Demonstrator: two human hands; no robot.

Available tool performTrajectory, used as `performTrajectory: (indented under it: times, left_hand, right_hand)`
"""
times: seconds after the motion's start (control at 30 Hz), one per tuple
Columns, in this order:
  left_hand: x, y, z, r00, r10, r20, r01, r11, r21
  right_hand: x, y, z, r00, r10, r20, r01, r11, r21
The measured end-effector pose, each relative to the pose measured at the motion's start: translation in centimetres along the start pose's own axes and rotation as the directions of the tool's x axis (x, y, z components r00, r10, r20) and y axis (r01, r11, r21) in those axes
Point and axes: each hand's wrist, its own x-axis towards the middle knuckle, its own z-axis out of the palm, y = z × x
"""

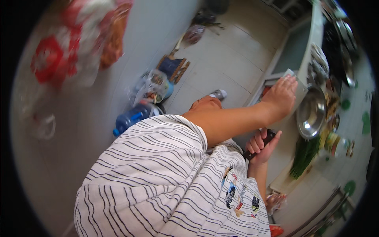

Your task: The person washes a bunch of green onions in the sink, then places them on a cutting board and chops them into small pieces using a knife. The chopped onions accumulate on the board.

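Observation:
My right hand (263, 146) grips the dark riveted handle (269, 137) of a cleaver. My left hand (282, 93) lies over the cleaver's broad metal blade (301, 89), its fingers curled close together near the far end. Most of the blade is hidden behind that hand and forearm, and its cutting edge cannot be made out. Just beyond the blade, a shiny metal bowl (311, 114) stands on the counter with something pale in it. A bunch of long thin green stalks (305, 155) lies beside the bowl, on a pale board (281, 179).
Cloths (318, 63), a glass jar (333, 143) and metal cookware (346, 59) crowd the counter along the tiled wall. On the floor are a blue water bottle (133, 117), a bagged bin (157, 84) and a small wooden stool (174, 66). Plastic bags (71, 50) hang at upper left.

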Motion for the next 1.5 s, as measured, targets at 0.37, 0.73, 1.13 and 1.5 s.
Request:
performTrajectory:
  times: [0.37,0.73,1.13,1.5]
  left_hand:
    - [-13.1,-10.6,-14.5,0.757,-0.51,-0.409,0.619,0.761,0.197]
    - [-19.4,-20.2,-33.4,0.422,-0.713,-0.561,0.905,0.373,0.206]
    - [-20.6,-30.6,-40.7,0.404,-0.759,-0.511,0.91,0.39,0.141]
    - [-24.5,-36.4,-43.5,-0.178,-0.898,-0.403,0.661,0.194,-0.725]
  right_hand:
    - [5.2,6.8,3.8,0.573,0.814,-0.095,-0.819,0.569,-0.075]
    - [12.6,21.2,16.5,0.265,0.947,-0.183,-0.964,0.258,-0.058]
    - [20.4,21.9,21.6,0.339,0.839,-0.426,-0.941,0.309,-0.14]
    - [22.4,19.6,22.2,0.765,0.487,-0.422,-0.334,-0.26,-0.906]
